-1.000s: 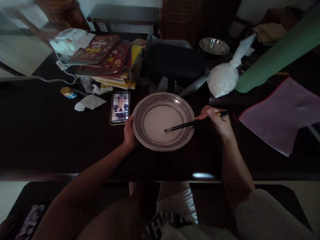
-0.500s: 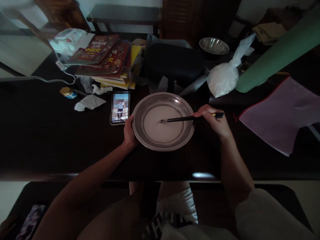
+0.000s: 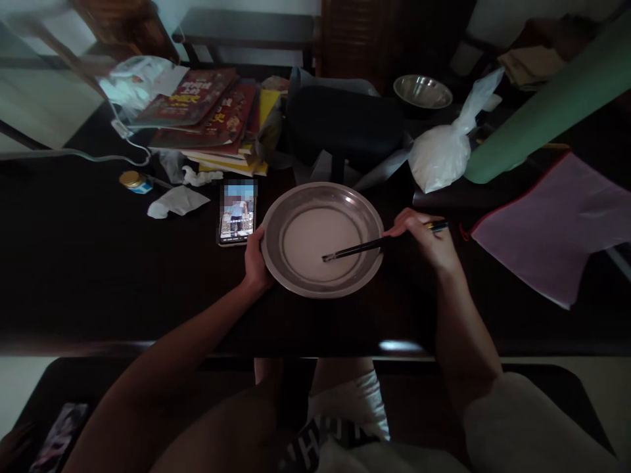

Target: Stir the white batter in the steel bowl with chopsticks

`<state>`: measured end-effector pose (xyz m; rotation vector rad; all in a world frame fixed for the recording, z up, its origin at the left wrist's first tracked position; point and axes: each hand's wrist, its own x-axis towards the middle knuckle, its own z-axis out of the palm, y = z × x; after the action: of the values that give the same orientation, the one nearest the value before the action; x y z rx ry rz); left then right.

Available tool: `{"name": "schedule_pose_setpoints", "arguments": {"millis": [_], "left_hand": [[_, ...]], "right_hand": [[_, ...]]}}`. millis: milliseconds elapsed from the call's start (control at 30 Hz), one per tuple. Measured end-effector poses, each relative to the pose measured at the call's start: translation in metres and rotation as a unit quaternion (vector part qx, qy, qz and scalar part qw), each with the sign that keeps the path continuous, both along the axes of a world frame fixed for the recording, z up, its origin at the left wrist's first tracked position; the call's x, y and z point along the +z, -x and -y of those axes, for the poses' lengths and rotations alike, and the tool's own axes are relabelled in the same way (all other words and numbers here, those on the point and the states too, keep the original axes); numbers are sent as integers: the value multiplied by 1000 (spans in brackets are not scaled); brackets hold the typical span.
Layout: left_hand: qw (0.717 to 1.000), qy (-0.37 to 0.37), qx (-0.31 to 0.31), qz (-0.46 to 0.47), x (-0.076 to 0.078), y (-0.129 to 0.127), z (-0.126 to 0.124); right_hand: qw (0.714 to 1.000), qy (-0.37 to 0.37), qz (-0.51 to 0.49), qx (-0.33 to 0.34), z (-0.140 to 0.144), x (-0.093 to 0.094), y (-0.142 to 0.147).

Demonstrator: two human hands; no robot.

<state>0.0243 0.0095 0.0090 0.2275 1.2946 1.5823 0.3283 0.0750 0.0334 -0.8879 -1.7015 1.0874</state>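
A round metal plate [image 3: 276, 226] holding a pale, milky batter sits on the dark table in front of me. My left hand [image 3: 255, 263] grips its left rim. My right hand [image 3: 428, 240] holds a pair of dark chopsticks [image 3: 362, 247] just right of the plate, their tips dipped into the batter near its lower middle.
A lit phone [image 3: 237, 213] lies just left of the plate. Behind are stacked books [image 3: 207, 112], crumpled tissues [image 3: 175, 200], a small jar [image 3: 132, 180], a dark bag [image 3: 345, 125], a white filled plastic bag [image 3: 441, 154], a steel bowl [image 3: 422, 90], a green roll [image 3: 547, 105] and a pink folder [image 3: 552, 226].
The chopstick tips swung from the lower middle of the batter up to its centre, then back down. My left hand and the plate stayed put.
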Motion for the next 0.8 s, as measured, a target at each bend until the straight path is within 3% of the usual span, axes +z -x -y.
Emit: {"name": "schedule_pose_setpoints", "arguments": {"millis": [100,233,400,567,733,800], "left_hand": [[1000,5,-2,4,0,1,0],[1000,9,2,2,-2,3,1],[1000,9,-7,-3,-2,2,1],[1000,6,7,-12,0,1,0],[1000,8,-1,4,0,1,0],[1000,6,3,8,2,0,1]], "right_hand": [[999,2,27,19,0,0,1],[998,-9,6,-59,0,2,1],[999,6,31,22,1,1,3],[999,-4,8,-50,0,2,1],[999,1,34,12,0,3,2],[999,-12,30,-14,0,2,2]]}}
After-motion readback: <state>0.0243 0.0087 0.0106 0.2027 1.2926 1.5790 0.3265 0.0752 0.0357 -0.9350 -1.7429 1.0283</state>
